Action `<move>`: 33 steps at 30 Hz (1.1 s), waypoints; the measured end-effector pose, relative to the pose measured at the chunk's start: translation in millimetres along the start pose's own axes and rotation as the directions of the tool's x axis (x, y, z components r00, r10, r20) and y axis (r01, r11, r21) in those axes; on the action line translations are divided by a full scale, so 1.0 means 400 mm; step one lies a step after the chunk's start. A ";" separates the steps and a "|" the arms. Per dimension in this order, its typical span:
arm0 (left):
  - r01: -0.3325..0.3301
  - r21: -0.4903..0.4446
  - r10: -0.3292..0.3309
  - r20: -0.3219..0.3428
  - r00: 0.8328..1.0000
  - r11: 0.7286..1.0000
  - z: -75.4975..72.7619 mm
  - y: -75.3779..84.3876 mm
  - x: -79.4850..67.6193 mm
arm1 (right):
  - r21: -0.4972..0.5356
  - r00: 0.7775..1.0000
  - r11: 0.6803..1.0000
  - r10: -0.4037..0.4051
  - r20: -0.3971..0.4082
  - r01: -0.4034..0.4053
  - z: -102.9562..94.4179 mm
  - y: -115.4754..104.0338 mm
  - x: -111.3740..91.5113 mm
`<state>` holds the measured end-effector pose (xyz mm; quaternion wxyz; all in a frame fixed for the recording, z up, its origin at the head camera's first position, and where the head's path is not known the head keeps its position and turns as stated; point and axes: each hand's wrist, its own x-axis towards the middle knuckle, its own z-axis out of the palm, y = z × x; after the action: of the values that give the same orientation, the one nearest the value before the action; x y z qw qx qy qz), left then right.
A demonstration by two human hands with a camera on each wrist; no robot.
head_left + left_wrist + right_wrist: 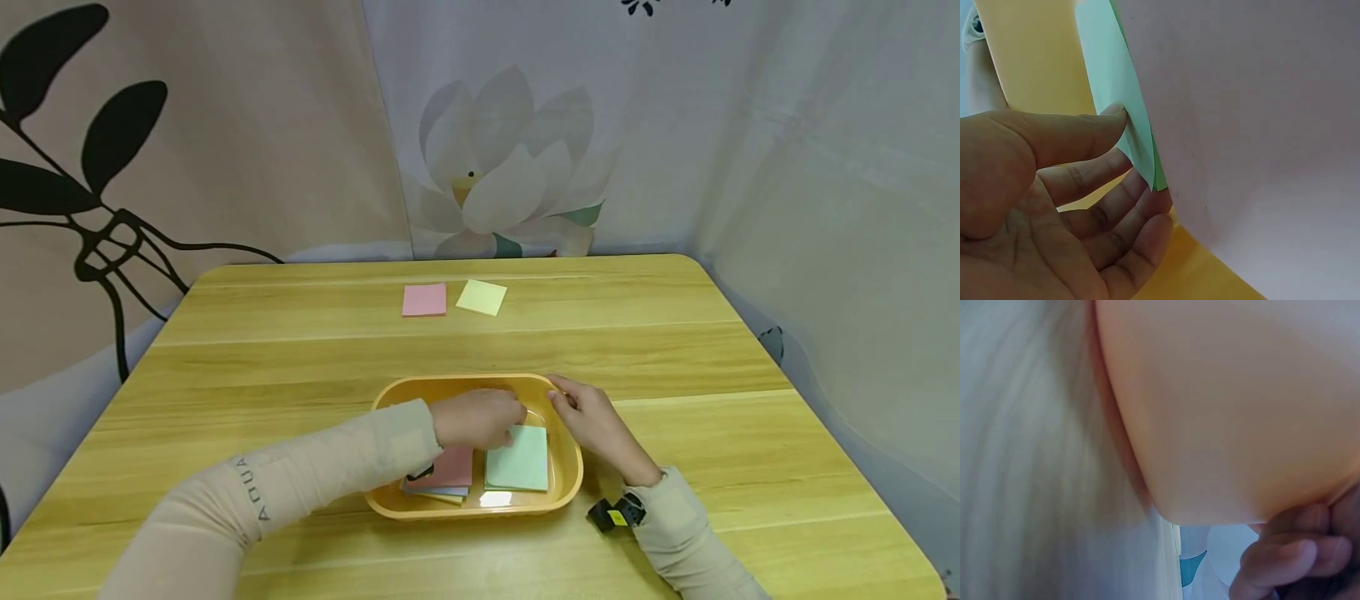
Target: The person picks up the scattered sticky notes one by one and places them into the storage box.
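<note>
A yellow plastic basket (566, 467) stands on the table. Inside it my left hand (480, 417) pinches the edge of a mint green sticky note pad (519, 458). The left wrist view shows the thumb pressed on the pad's face and the other fingers curled behind it. Left of that pad, partly under my wrist, is a pink sticky note pad (452, 468) on top of bluish and yellow pads (447, 498). My right hand (596, 421) grips the basket's far right corner; in the right wrist view its curled fingers (1279, 556) show by the basket's wall.
Farther back on the table (315, 308) lie a pink sticky note pad (424, 300) and a pale yellow one (482, 297), side by side. A patterned curtain (637, 150) hangs behind the table's far edge.
</note>
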<state>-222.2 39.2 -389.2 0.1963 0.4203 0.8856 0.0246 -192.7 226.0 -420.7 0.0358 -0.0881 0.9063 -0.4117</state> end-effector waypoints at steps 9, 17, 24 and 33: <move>-0.004 -0.003 0.004 0.015 1.000 1.000 -0.014 0.003 -0.015 | -0.018 1.000 1.000 0.011 -0.004 -0.011 0.001 -0.003 0.003; 0.014 -0.060 -0.012 0.045 0.999 0.998 -0.049 0.000 -0.024 | -0.011 1.000 1.000 0.025 -0.002 -0.025 0.001 -0.001 0.002; -0.025 -0.124 0.024 -0.005 1.000 0.992 -0.098 -0.017 -0.034 | -0.021 1.000 1.000 0.023 -0.003 -0.023 -0.001 -0.001 0.004; -0.021 -0.176 -0.002 -0.130 0.991 0.984 -0.173 -0.079 -0.045 | -0.018 1.000 1.000 0.012 -0.010 -0.012 -0.001 -0.003 0.001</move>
<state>-260.6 13.5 -326.2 0.1747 0.4030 0.8887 0.1313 -192.9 225.3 -419.4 0.0331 -0.0812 0.9107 -0.4036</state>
